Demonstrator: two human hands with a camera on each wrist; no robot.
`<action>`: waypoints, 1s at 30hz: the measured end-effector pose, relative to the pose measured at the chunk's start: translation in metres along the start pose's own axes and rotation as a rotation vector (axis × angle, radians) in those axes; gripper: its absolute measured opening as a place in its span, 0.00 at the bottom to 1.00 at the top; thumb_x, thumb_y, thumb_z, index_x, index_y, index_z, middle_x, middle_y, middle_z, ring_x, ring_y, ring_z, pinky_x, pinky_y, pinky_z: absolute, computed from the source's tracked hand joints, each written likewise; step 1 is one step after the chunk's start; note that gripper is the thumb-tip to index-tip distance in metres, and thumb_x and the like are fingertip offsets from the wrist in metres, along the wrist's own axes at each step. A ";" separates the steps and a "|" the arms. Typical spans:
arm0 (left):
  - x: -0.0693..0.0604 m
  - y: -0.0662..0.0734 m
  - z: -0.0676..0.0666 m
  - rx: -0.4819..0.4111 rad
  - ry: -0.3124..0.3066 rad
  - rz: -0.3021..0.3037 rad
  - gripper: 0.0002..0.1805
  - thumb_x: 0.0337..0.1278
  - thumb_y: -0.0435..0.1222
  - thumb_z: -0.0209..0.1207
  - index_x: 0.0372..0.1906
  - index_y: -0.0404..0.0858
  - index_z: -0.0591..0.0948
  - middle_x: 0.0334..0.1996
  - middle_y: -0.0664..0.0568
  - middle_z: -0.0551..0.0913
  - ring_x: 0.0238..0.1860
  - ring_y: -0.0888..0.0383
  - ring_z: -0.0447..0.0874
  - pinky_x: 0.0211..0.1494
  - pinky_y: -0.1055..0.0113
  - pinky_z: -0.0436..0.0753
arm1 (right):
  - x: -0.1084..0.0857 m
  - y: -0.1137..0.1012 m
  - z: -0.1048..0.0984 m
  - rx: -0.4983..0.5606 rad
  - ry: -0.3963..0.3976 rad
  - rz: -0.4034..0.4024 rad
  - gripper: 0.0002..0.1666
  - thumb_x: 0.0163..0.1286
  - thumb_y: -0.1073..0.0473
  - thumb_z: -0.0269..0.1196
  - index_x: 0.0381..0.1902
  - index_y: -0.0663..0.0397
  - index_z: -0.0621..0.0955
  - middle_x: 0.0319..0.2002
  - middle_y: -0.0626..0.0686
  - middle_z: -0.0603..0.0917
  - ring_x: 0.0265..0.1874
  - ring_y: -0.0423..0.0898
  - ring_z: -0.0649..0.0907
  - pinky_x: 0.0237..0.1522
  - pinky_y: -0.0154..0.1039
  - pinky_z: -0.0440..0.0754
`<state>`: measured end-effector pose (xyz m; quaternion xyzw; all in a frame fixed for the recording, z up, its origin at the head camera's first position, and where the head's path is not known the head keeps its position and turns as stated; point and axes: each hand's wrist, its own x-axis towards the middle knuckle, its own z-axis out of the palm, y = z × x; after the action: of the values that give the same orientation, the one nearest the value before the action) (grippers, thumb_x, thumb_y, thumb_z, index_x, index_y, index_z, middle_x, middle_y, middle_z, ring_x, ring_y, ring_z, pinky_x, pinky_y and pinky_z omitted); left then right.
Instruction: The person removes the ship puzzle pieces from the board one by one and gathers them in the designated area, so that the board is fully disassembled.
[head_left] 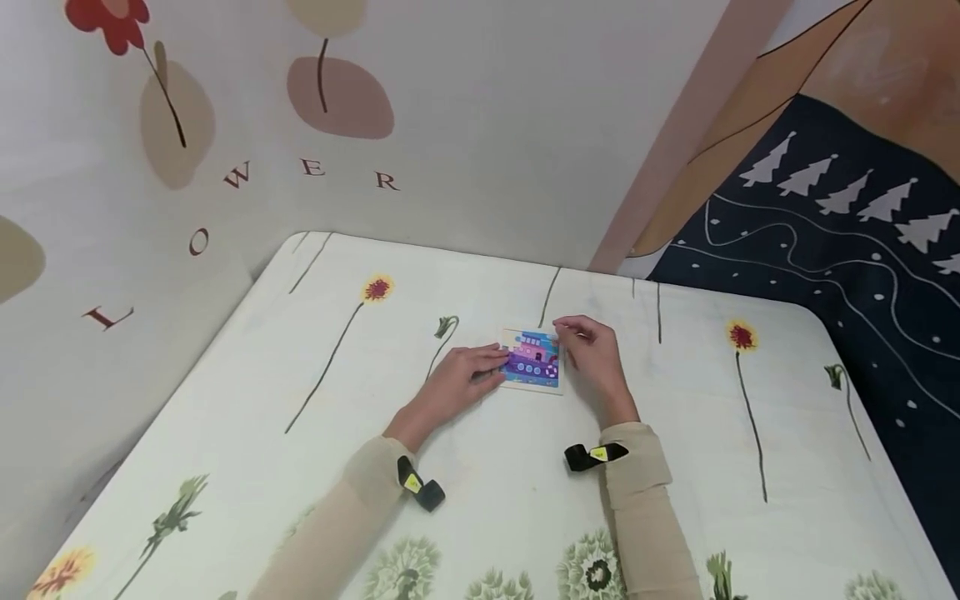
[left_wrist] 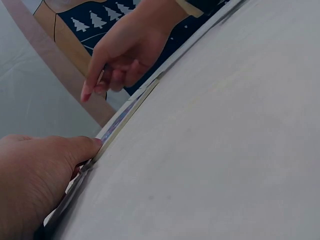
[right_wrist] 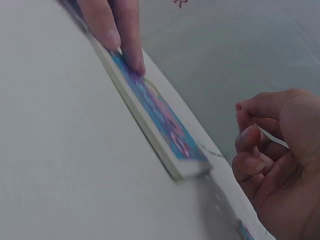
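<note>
1. Stretching from the near side of the white table (head_left: 517,492), two beige sleeves (head_left: 648,517) lead my eye past printed dandelions (head_left: 588,575); I see a black wrist camera (head_left: 430,496) at each cuff.
2. I have the left hand (head_left: 450,383) spread fairly wide, fingers nearly straight, tips resting on the left side of a picture board (head_left: 534,354).
3. I find that board flat in the table's far half, around midway between the left and right edges; it shows a pink and purple ship on blue inside a pale border.
4. I see the right hand (head_left: 597,358) beside the board's far right corner, narrow, fingers loosely curled, with nothing visible in them.
5. Near that hand, my right wrist view cuts off a small coloured bit (right_wrist: 245,231); I cannot tell what it is.
6. Beyond the table's far edge I see a pale wall (head_left: 495,167) lettered "LOWER", and, toward its far right corner, a dark panel (head_left: 817,237) with pale trees.
</note>
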<state>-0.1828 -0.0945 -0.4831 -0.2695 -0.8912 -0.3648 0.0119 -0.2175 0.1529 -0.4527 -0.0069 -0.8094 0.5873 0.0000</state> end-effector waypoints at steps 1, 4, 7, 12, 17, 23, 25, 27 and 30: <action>0.000 0.000 0.000 0.004 -0.002 -0.001 0.21 0.72 0.41 0.64 0.63 0.37 0.83 0.65 0.48 0.81 0.71 0.52 0.75 0.76 0.53 0.69 | 0.001 -0.002 0.004 -0.001 -0.015 0.003 0.14 0.78 0.56 0.62 0.52 0.59 0.87 0.39 0.56 0.84 0.22 0.41 0.73 0.23 0.31 0.72; 0.001 0.001 0.000 0.012 -0.007 0.000 0.21 0.72 0.41 0.63 0.63 0.38 0.83 0.65 0.49 0.81 0.71 0.52 0.75 0.75 0.53 0.69 | 0.006 -0.006 0.014 -0.020 -0.048 0.000 0.14 0.79 0.55 0.62 0.53 0.56 0.88 0.41 0.55 0.83 0.26 0.43 0.74 0.25 0.31 0.73; 0.001 0.001 0.000 0.015 -0.009 0.002 0.20 0.73 0.42 0.63 0.63 0.38 0.83 0.65 0.49 0.81 0.71 0.53 0.75 0.75 0.54 0.69 | 0.009 -0.009 0.022 -0.057 -0.072 -0.017 0.15 0.79 0.54 0.61 0.53 0.55 0.88 0.40 0.55 0.83 0.28 0.45 0.75 0.28 0.33 0.74; 0.000 0.000 0.000 0.008 -0.009 0.019 0.20 0.73 0.41 0.63 0.63 0.37 0.83 0.65 0.49 0.81 0.71 0.52 0.75 0.76 0.55 0.68 | 0.010 -0.012 0.026 -0.181 -0.130 -0.071 0.16 0.79 0.54 0.61 0.53 0.57 0.88 0.38 0.57 0.85 0.30 0.46 0.77 0.32 0.37 0.75; -0.001 0.000 -0.001 0.022 0.007 0.028 0.20 0.72 0.41 0.63 0.62 0.37 0.83 0.64 0.48 0.82 0.70 0.51 0.76 0.75 0.55 0.70 | 0.010 -0.012 0.029 -0.329 -0.210 -0.168 0.14 0.79 0.59 0.60 0.53 0.59 0.88 0.44 0.57 0.87 0.36 0.49 0.79 0.39 0.42 0.77; 0.000 -0.001 -0.002 0.030 0.025 0.059 0.20 0.71 0.40 0.64 0.62 0.36 0.84 0.63 0.47 0.83 0.69 0.50 0.77 0.74 0.53 0.71 | 0.013 -0.009 0.032 -0.428 -0.245 -0.189 0.14 0.77 0.61 0.61 0.54 0.58 0.88 0.45 0.58 0.86 0.39 0.52 0.79 0.47 0.48 0.79; 0.001 -0.001 -0.001 0.028 0.028 0.065 0.19 0.71 0.40 0.64 0.62 0.36 0.84 0.63 0.47 0.83 0.69 0.50 0.77 0.74 0.53 0.71 | 0.013 -0.009 0.033 -0.466 -0.253 -0.189 0.15 0.77 0.62 0.61 0.55 0.58 0.88 0.43 0.58 0.85 0.38 0.51 0.79 0.45 0.48 0.79; 0.001 -0.002 0.000 0.028 0.031 0.068 0.19 0.71 0.40 0.64 0.61 0.36 0.84 0.62 0.47 0.83 0.69 0.50 0.77 0.74 0.53 0.71 | 0.013 -0.008 0.033 -0.499 -0.266 -0.187 0.16 0.77 0.62 0.62 0.57 0.57 0.88 0.41 0.57 0.83 0.37 0.50 0.78 0.43 0.46 0.78; 0.002 -0.002 0.000 0.026 0.032 0.073 0.19 0.71 0.39 0.64 0.61 0.36 0.84 0.62 0.47 0.83 0.68 0.50 0.78 0.74 0.53 0.72 | 0.013 -0.008 0.034 -0.517 -0.274 -0.184 0.16 0.76 0.62 0.63 0.58 0.56 0.87 0.40 0.57 0.82 0.36 0.51 0.77 0.41 0.46 0.77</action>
<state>-0.1850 -0.0946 -0.4838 -0.2958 -0.8851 -0.3567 0.0431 -0.2310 0.1183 -0.4554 0.1458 -0.9217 0.3548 -0.0577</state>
